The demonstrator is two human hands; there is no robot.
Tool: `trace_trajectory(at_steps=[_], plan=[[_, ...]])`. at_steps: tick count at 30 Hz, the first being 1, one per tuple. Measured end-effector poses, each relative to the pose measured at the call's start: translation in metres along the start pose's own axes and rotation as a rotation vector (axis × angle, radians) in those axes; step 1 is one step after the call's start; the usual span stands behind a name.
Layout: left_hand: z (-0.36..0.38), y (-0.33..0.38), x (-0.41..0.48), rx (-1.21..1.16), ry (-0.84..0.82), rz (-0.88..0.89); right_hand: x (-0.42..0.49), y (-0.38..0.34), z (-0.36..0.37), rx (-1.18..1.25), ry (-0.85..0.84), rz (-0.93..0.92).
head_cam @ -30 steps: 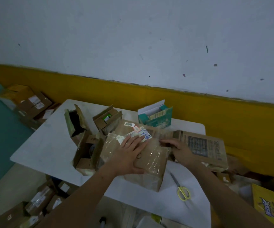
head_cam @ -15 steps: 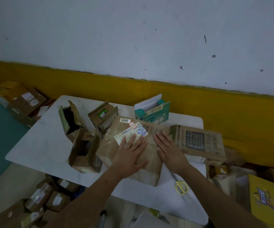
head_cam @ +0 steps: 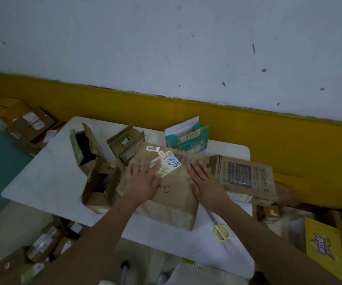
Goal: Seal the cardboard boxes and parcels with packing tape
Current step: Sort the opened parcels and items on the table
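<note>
I see both hands lying flat on top of the cardboard box, which sits mid-desk toward the near edge. The left hand, fingers spread and blurred, covers part of the white labels. The right hand presses near the box's right side, fingers straight. Yellow-handled scissors lie toward the near right corner of the desk, partly under the right forearm. A flat printed carton just beside the box sticks out past the right edge. Along the far edge stand a teal box with its lid up and a small open box. Floor parcels lie below the near left corner.
</note>
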State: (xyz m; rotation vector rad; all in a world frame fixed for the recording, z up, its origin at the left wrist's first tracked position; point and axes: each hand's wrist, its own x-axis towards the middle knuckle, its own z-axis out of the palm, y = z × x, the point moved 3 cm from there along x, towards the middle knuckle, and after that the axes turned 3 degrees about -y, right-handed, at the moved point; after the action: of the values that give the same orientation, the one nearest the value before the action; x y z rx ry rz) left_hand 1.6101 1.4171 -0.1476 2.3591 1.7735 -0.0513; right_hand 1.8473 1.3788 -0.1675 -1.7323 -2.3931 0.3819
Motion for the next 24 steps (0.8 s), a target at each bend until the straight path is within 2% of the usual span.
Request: trace_trajectory(at_steps=[2,12,13,15,17,18,19,21,22,24], plan=[[0.0,-0.009,0.001,0.038,-0.008,-0.085,-0.001,0.0,0.0,-0.012,0.0,0.01],[-0.006,0.003,-0.005,0.019,-0.076,-0.104,-0.007,-0.004,-0.012,0.05,-0.018,0.021],[-0.008,0.011,-0.012,-0.021,-0.013,-0.104,-0.012,-0.005,-0.015,0.085,0.003,0.013],[-0.011,0.035,-0.038,-0.162,0.231,-0.013,-0.029,-0.003,-0.019,0.162,0.144,0.048],[-0.001,0.06,-0.076,-0.311,0.491,0.185,-0.055,0.01,-0.009,0.276,0.277,0.187],[0.01,0.07,-0.095,-0.338,0.545,0.261,-0.07,0.019,0.001,0.333,0.303,0.278],[0.022,0.077,-0.112,-0.345,0.537,0.304,-0.085,0.026,0.016,0.366,0.299,0.363],[0.052,0.08,-0.133,-0.374,0.397,0.29,-0.111,0.036,0.047,0.373,0.206,0.46],[0.068,0.079,-0.139,-0.41,0.274,0.222,-0.121,0.037,0.062,0.377,0.118,0.475],[0.103,0.073,-0.147,-0.483,-0.036,-0.021,-0.137,0.032,0.09,0.401,-0.113,0.46]])
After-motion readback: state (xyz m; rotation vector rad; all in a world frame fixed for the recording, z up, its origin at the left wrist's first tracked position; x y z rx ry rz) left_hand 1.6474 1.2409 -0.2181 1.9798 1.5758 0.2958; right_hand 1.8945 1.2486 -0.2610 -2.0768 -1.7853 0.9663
